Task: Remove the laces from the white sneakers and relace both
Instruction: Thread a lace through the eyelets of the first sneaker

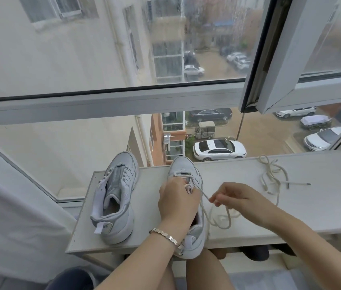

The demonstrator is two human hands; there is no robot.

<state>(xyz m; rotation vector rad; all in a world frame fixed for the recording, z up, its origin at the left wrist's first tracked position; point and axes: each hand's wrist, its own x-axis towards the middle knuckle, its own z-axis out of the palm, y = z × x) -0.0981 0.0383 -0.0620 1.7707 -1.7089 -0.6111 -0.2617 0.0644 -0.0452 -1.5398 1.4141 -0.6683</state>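
Two white sneakers stand on a pale board (238,225), toes toward the window. The left sneaker (115,197) has no lace and its tongue is open. The right sneaker (186,170) carries a white lace (205,197) in its eyelets, and its heel hangs over the board's near edge. My left hand (176,201), with a bracelet on the wrist, rests on this shoe and its fingers curl at the lace over the tongue. My right hand (234,197) pinches the lace to the right of the shoe, with slack looped on the board. A second, loose lace (272,176) lies at the far right.
The board sits against a large window; an open sash (280,59) hangs above right. A white curtain (8,206) hangs at the left. My knees are under the board's near edge. Bare board lies between the shoes and around the loose lace.
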